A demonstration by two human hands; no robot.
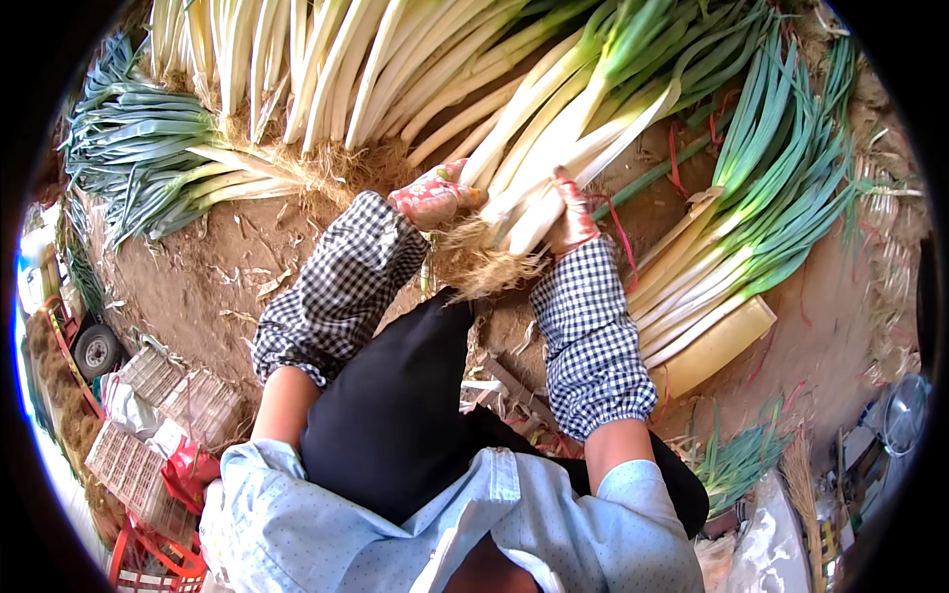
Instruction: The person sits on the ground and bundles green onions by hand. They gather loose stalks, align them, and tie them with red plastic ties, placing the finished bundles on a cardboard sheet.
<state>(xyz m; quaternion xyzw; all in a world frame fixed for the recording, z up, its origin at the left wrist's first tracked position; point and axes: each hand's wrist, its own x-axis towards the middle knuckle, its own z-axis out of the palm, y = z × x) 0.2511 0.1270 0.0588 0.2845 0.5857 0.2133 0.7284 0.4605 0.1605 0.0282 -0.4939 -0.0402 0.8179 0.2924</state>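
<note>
Both hands wear red patterned gloves with checked sleeve covers above them. My left hand (436,196) is at the left side of a bunch of long green onions (530,170), its fingers against the pale stalks just above the roots. On the bunch's right side, my right hand (571,215) grips the white stalk ends. The bunch's brown roots (489,259) hang towards my knees, and its green leaves point away to the upper right. Beyond my hands lies a wide row of more green onions (334,74) with roots towards me. How tightly the left fingers close is partly hidden.
Another pile of green onions (726,252) rests on a yellowish board (712,356) at the right. A leafy bundle (163,156) lies at the left. Plastic crates (178,400), a wheel (97,351) and a red basket (156,560) stand lower left; a straw broom (804,489) is lower right.
</note>
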